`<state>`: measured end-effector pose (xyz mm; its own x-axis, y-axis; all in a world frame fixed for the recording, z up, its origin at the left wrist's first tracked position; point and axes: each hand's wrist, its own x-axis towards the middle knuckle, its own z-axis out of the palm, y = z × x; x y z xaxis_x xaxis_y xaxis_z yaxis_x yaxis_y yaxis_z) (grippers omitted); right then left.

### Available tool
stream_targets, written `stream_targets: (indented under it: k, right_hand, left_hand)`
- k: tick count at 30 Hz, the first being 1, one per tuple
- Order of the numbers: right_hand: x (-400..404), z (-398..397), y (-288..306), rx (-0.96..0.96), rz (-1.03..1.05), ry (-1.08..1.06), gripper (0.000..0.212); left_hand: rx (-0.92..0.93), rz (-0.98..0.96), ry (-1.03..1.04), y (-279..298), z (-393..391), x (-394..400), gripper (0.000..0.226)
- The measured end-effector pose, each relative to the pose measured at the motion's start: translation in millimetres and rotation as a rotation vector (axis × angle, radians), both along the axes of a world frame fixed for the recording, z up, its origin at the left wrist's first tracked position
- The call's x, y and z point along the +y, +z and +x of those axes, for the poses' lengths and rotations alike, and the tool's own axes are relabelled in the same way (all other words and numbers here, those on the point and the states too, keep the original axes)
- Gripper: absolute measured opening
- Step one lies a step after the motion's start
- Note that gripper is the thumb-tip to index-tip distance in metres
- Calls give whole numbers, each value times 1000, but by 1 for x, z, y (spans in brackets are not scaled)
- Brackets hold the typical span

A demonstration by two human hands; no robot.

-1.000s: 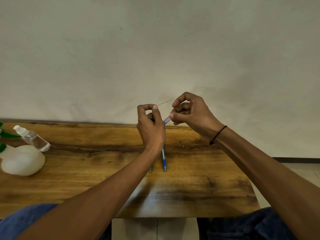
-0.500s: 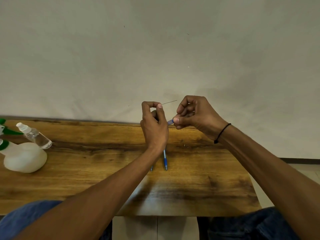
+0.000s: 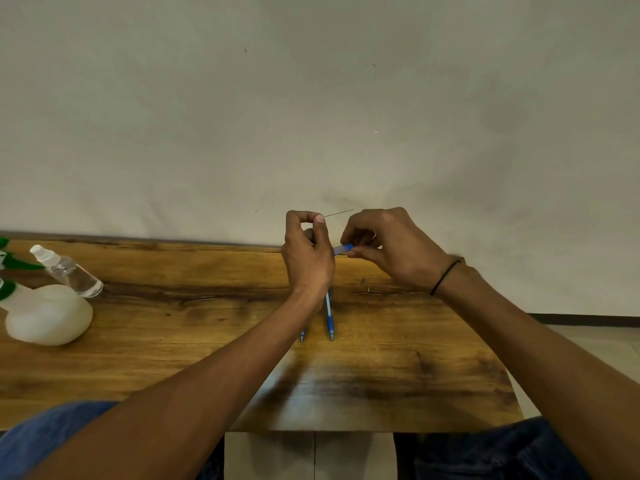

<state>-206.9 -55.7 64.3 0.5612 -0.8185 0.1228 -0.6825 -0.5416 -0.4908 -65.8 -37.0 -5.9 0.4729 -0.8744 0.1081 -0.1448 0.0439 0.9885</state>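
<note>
Left edge of frame, on my wooden surface (image 3: pixel 173 358): small clear spray bottle (image 3: pixel 69 271) lying tilted, just behind a round white bottle (image 3: pixel 48 318) with green top, partly cut off. Mid-frame: two blue pens (image 3: pixel 329 317) close together, one mostly hidden. Plain wall (image 3: pixel 311 98) behind.

Pens (image 3: pixel 329 315) mid-table (image 3: pixel 207 348), bottles (image 3: pixel 48 315) at left end

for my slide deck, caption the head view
Left hand pinches a thin rod, right hand holds a blue tube, over two pens on a table
</note>
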Motion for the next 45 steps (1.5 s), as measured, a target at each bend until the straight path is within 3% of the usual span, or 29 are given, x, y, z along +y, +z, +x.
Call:
stream_targets:
  k: [5, 11, 19, 22, 24, 28, 32, 36, 45]
  right_hand:
    - [1, -7, -10, 235, -86, -68, 11]
    - [-8, -20, -54, 345, 116, -331, 13]
    - [2, -10, -115, 421, 240, -464, 50]
    - [3, -5, -120, 439, 298, -475, 41]
    - [2, -4, -122, 451, 328, -472, 44]
    - [-6, -7, -110, 462, 285, -483, 33]
    - [-20, -15, -88, 214, 241, -395, 10]
    - [-21, -4, -74, 21, 296, -218, 10]
    - [-17, 14, -79, 6, 328, -161, 5]
  left_hand:
    - [1, 127, 8, -7, 3, -1, 6]
    - [140, 220, 105, -4, 17, -10, 2]
    - [120, 249, 62, -6, 15, -9, 3]
    - [83, 282, 32, -8, 17, -8, 5]
    - [-32, 353, -42, -8, 21, -8, 9]
    - [-512, 479, -245, -5, 32, -9, 12]
    - [-842, 495, -371, 0, 37, -12, 14]
    - [-952, 509, -493, 3, 38, -15, 14]
    - [-986, 471, -571, 2, 38, -21, 13]
